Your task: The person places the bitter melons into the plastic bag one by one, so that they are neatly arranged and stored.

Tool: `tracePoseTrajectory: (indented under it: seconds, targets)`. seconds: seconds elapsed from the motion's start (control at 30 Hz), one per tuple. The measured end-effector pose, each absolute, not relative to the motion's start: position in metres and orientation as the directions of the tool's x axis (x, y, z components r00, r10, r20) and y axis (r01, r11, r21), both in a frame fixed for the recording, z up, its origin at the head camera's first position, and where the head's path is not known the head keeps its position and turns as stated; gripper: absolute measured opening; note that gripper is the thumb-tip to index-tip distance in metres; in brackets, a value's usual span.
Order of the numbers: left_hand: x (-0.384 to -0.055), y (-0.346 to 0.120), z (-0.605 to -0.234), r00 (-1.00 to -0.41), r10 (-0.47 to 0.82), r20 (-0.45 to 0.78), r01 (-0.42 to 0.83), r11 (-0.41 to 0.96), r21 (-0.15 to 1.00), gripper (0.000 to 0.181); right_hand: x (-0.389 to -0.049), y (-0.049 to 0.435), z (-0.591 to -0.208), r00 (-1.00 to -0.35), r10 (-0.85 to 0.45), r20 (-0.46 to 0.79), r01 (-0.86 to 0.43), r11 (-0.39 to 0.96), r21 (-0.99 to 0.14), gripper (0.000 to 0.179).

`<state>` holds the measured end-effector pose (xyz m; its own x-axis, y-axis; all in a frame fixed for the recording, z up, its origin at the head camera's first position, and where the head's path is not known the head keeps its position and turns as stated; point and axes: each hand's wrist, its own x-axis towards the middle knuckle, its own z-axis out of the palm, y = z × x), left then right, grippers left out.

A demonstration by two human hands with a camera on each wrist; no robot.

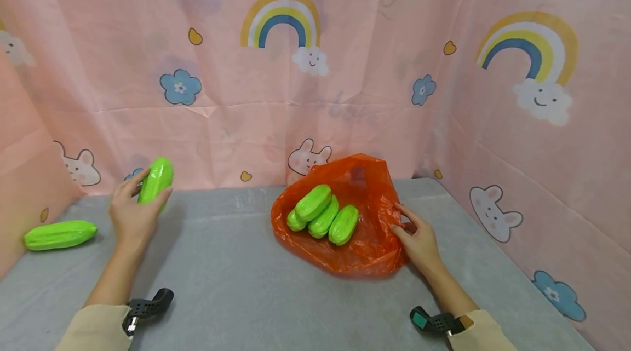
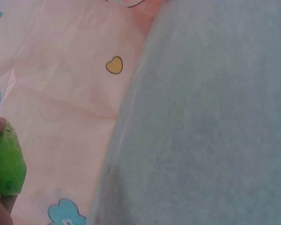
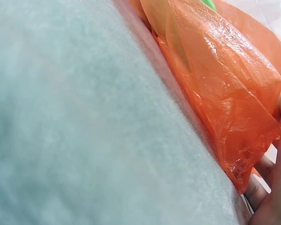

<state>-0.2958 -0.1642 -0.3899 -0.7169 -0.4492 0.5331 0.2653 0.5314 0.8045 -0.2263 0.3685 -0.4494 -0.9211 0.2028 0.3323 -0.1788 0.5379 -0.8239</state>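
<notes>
In the head view my left hand (image 1: 132, 218) grips a bright green, ridged gourd (image 1: 159, 178), raised over the back left of the table with thumb and fingers on its two sides. The end of this gourd (image 2: 7, 164) shows at the left edge of the left wrist view. A thin orange-red plastic bag (image 1: 367, 255) lies with its mouth spread wide, and several like gourds (image 1: 322, 214) are in it. At the bag's right edge, my right hand (image 1: 420, 242) pinches the plastic between thumb and fingers. Crumpled plastic bag (image 3: 234, 112) meets the fingertips in the right wrist view.
One more green gourd (image 1: 60, 235) lies at the table's far left, by the side curtain. A pink printed curtain (image 1: 222, 137) hangs behind and on both sides of the grey-covered table (image 1: 236, 285).
</notes>
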Motion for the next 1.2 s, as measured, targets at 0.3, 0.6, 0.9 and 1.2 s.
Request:
tracePoseTrajectory:
  seconds: [0.3,0.6,0.9,1.2]
  targets:
    - [-0.292,-0.152,-0.376,-0.707,-0.398,0.585,0.35,0.522,0.778,0.058,-0.226,0.367,-0.449,-0.92,0.207,0.332,-0.179,0.533,-0.827,0.051]
    - [-0.287,-0.138,-0.367,-0.719,-0.347,0.602,0.399,0.503,0.767,0.053,-0.227,0.366,-0.45,-0.921,0.202,0.332,-0.178,0.538,-0.824,0.05]
    - [-0.279,-0.119,-0.359,-0.726,-0.286,0.626,0.435,0.514,0.739,0.051,-0.227,0.368,-0.453,-0.924,0.203,0.325,-0.168,0.548,-0.819,0.051]
    - [-0.28,-0.099,-0.361,-0.693,-0.168,0.701,0.523,0.552,0.649,0.047,-0.225,0.367,-0.448,-0.922,0.195,0.334,-0.187,0.532,-0.826,0.05]
